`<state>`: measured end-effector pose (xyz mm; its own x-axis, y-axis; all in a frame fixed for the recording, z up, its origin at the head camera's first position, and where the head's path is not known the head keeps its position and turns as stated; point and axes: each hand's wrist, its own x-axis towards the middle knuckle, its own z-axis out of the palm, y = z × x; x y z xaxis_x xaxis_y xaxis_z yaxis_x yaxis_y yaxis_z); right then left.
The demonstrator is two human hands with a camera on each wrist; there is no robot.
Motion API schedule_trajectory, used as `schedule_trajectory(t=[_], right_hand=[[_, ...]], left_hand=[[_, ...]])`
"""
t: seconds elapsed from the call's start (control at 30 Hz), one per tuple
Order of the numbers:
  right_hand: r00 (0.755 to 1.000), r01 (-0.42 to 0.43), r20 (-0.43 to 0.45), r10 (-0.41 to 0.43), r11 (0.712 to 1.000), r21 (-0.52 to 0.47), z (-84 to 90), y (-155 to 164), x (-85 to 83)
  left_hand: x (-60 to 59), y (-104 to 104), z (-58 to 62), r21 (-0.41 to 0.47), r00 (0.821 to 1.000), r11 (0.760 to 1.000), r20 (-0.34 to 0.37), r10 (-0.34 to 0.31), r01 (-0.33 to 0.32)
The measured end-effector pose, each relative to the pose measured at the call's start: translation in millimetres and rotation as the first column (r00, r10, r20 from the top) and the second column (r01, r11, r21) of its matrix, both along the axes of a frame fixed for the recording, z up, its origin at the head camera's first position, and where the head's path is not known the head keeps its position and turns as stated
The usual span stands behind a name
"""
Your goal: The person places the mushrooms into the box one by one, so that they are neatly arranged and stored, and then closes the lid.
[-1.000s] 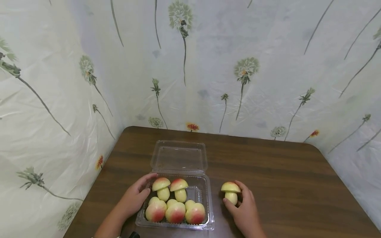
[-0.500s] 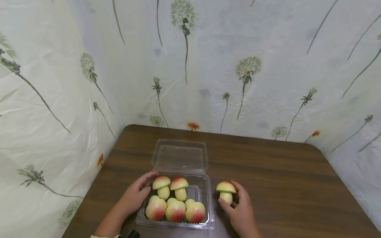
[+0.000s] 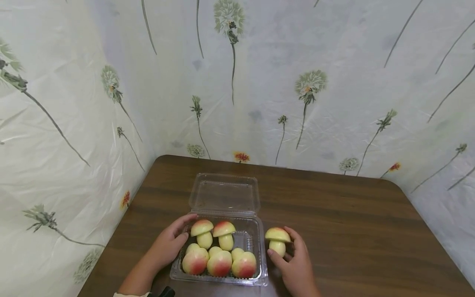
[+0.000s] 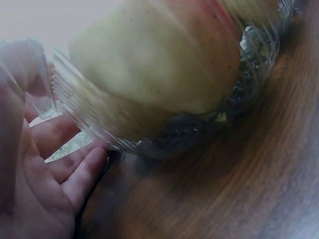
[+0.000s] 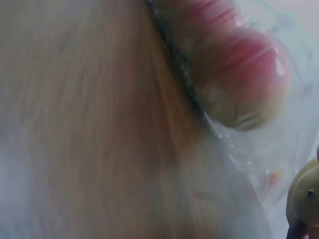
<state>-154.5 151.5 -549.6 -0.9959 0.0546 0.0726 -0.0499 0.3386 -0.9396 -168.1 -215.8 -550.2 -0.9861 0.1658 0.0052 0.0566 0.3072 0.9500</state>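
My right hand holds a yellow mushroom-shaped piece with a red-tinged cap, thumb and fingers round its stem. It stands upright just right of the clear plastic container. At the lower right of the right wrist view, the piece shows its round end. My left hand grips the container's left side, thumb at the rim; in the left wrist view, fingers curl against the ribbed wall. Inside, two pieces stand at the back and three lie in front with their caps forward.
The container's hinged lid lies back, away from me. Dark wood table extends to the right. Flower-printed sheeting hangs behind and along the left. A black object shows at the bottom edge by my left wrist.
My right hand has moved left with the mushroom-shaped piece, closer to the container. My left hand keeps its hold on the container's side, and the pieces inside have not moved.
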Motion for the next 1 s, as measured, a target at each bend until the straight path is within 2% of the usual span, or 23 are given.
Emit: schedule_trajectory(t=[0.23, 0.5, 0.83, 1.0], right_hand=[[1.000, 0.005, 0.008, -0.004, 0.997, -0.072, 5.4, -6, 0.1], [1.000, 0.013, 0.015, -0.012, 0.993, -0.118, 8.4, -8, 1.1], [1.000, -0.006, -0.025, 0.003, 0.995, -0.099, 14.2, -15, 6.7], [0.997, -0.023, -0.070, 0.020, 0.999, -0.030, 19.5, -20, 12.0]], left_hand=[[-0.5, -1, 0.9, 0.021, 1.000, 1.000, 0.005, -0.013, 0.013], [-1.6, -1, 0.3, 0.006, 1.000, 1.000, -0.001, -0.005, 0.005], [-1.2, -2, -0.4, 0.020, 1.000, 1.000, 0.010, -0.007, 0.007], [-2.5, -1, -2.8, 0.036, 1.000, 0.999, 0.010, -0.016, 0.015]])
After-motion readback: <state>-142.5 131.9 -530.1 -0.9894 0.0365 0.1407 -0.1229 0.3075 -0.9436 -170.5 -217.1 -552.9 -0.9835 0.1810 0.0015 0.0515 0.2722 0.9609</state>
